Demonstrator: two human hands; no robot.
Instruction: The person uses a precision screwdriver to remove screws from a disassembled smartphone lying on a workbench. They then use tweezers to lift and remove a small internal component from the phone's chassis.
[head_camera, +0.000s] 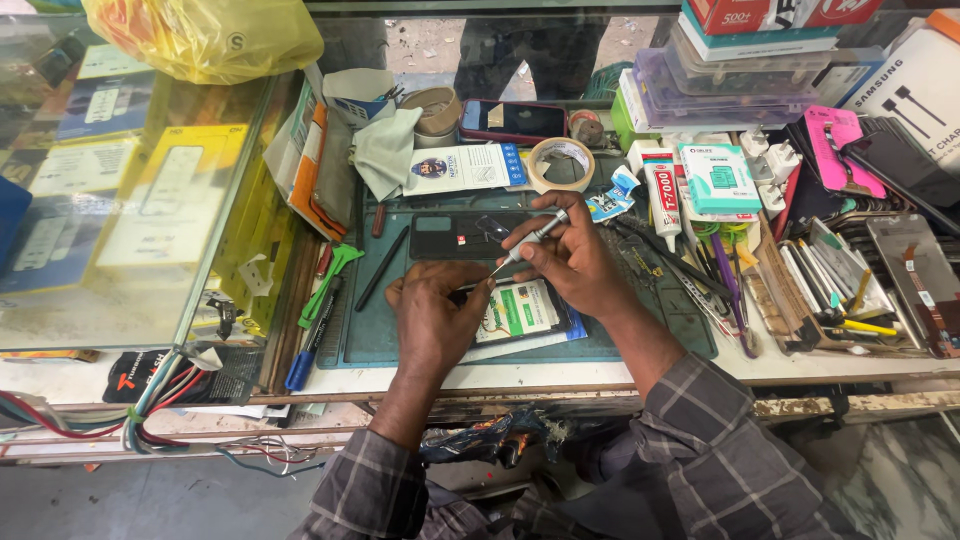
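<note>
- Glass display counter (120, 200) on the far left, a yellow plastic bag (205, 35) slumped on its top; a nudge could slide the bag onto the bench.
- Blue-capped marker (305, 350) and green plastic pry tool (335, 270) lie at the left edge of the green work mat (380, 330); an elbow sweep could knock them off the bench edge.
- Left hand (435, 320) rests on the opened phone (515, 315), fingers curled and pressed down on its near-left end. If the pressure eases, the phone may skate on the mat.
- Phone lies mid-mat, back off, green board parts showing. Judgement: exposed parts could be scratched.
- Right hand (570, 260) pinches a slim silver screwdriver (525, 245) between thumb and fingertips, tip angled down at the phone's upper-left edge. A slip could gouge the board or jab the left fingers, which sit just beside the tip.
- Any screw there is too small to see; loose, it could vanish in the clutter.
- Glue tube (662, 200) and tape roll (560, 162) sit near the right wrist; tools crowd the right tray (790, 330), easy to snag.
</note>
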